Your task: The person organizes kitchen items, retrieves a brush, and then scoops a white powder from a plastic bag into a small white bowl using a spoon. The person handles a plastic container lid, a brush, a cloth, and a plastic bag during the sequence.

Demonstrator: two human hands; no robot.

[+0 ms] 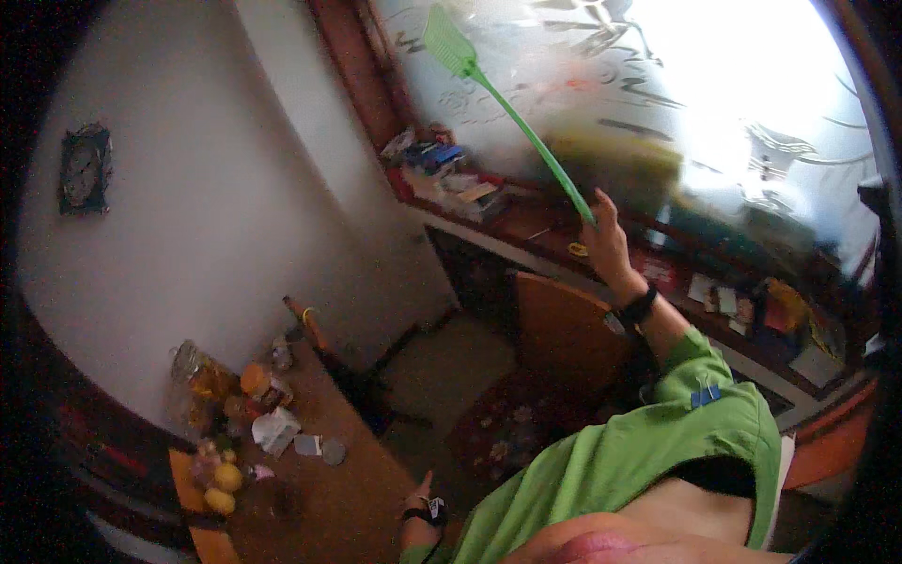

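Observation:
My right hand (pixel 607 247) is raised and grips the lower end of the handle of a green plastic fly swatter (pixel 525 128). The swatter slants up to the left, and its mesh head (pixel 449 41) appears against the frosted, patterned window (pixel 507 92). A black band circles my right wrist. Low in the view, my left hand (pixel 420 496) is beside the edge of a wooden table (pixel 331 507), one finger pointing away from me. A wristwatch (pixel 431 510) is on that wrist. The rest of its fingers are too dark and small to make out.
Jars (pixel 204 377), yellow fruit (pixel 227 478) and a white crumpled packet (pixel 276 430) stand on the table. A wooden chair back (pixel 571 321) is below the window sill. Papers and boxes (pixel 451 176) crowd the sill's left end. A dark framed clock (pixel 85 170) hangs on the wall.

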